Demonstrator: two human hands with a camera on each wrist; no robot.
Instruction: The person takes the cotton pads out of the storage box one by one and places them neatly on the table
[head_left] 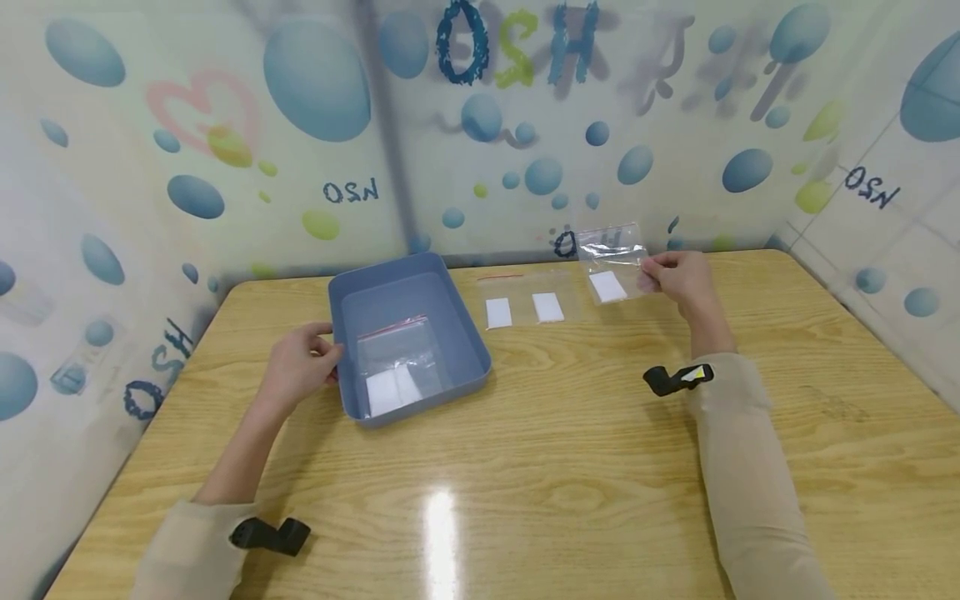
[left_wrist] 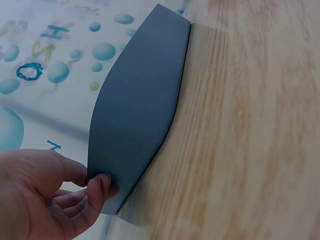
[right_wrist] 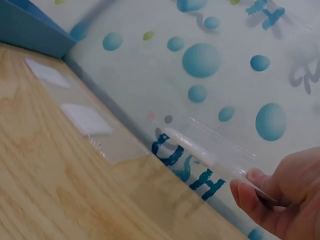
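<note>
My right hand (head_left: 681,279) pinches the right edge of a clear zip bag (head_left: 611,244) with a small white card inside, raised at the back of the table. In the right wrist view the bag (right_wrist: 215,152) is seen nearly edge-on between thumb and fingers. My left hand (head_left: 298,365) grips the left wall of a blue-grey tray (head_left: 465,346), fingertips at the rim. Inside the tray lies a clear zip bag (head_left: 401,346) with a red seal strip and white cards. Between tray and right hand, another clear bag (head_left: 522,312) with two white cards lies flat.
The wooden table (head_left: 570,442) meets a wall (head_left: 480,200) patterned with bubbles and letters just behind the tray and bags. Side walls rise at left and right. A black wrist-camera mount (head_left: 270,536) sits on the left sleeve, another mount (head_left: 677,379) on the right.
</note>
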